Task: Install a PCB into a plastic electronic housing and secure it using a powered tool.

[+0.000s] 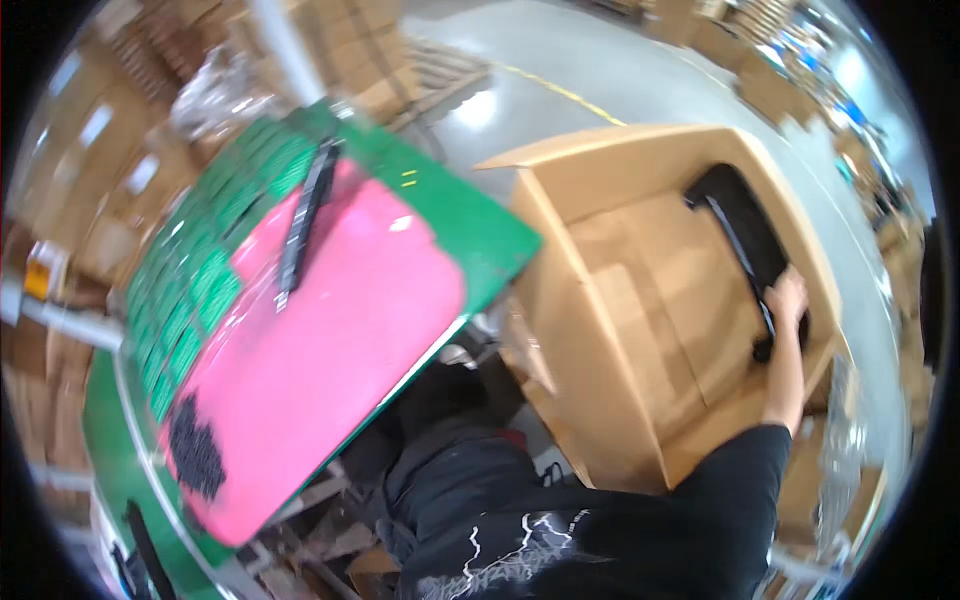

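Note:
Inside a large open cardboard box (560, 195) lies a long black plastic-looking part (745, 222) with bent, hooked ends, along the box's right wall. My right hand (788, 297) reaches over the box's near right side and is closed around the part's near section; the fingertips are partly hidden. The part looks tilted against the wall. My left hand does not show. To the left, a bright pink mat (330, 350) covers much of a green worktable (480, 225). A long narrow black piece (308, 220) rests across the mat's far side.
Rows of green bundles (205, 270) line the table's left side, with a pile of small black pieces (197, 447) on the mat. Stacked cartons (350, 50) stand on a pallet behind. A pale post (285, 45) rises at the table's far edge.

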Motion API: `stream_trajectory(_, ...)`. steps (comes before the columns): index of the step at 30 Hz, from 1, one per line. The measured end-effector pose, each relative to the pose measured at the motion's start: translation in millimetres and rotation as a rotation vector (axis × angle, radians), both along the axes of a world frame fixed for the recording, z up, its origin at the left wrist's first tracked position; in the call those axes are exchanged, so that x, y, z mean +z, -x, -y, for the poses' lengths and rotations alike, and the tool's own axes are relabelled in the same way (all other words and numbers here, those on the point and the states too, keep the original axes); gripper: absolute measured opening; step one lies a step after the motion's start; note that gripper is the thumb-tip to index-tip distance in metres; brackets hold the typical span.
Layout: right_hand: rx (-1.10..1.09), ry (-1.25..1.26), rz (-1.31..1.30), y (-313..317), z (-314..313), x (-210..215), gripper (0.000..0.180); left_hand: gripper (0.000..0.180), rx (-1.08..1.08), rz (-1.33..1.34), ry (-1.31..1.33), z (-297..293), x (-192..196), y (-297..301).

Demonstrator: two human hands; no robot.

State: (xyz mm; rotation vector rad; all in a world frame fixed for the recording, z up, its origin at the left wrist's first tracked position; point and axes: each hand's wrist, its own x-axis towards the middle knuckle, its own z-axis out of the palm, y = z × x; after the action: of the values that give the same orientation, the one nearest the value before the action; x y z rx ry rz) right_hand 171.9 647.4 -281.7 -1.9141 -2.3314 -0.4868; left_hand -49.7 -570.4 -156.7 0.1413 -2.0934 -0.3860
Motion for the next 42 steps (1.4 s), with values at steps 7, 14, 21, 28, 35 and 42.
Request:
stream_trajectory(7,0.276,0.065,-0.066,-34.0,-59.2,-69.6,0.053,0.036,-0.191,-0.375,-1.573,25.4,-44.2,0.1)
stream_trajectory(14,0.567,0.166,-0.528,-35.8,-56.8,-36.4,0.033,0.077,0.377,-0.309,-1.198,-1.9,-58.4,18.3)
stream_trajectory(21,0.679,0.176,-0.483,-27.3,28.7,110.3,0.038,0.042,0.014,-0.313,-0.571,-88.5,-19.5,68.7)
stream_trajectory(28,0.829,0.143,-0.575,49.4,86.1,210.4,0.041,0.030,-0.601,-0.093,-0.655,-245.4,22.2,149.4)
stream_trajectory(35,1.513,0.599,-0.156,261.1,290.1,241.4,0.027,0.050,-1.236,0.216,-0.260,-422.5,62.9,176.4)
stream_trajectory(42,1.923,0.731,0.363,429.6,417.3,198.4,0.017,0.039,-1.189,0.619,0.375,-446.6,6.8,214.9)
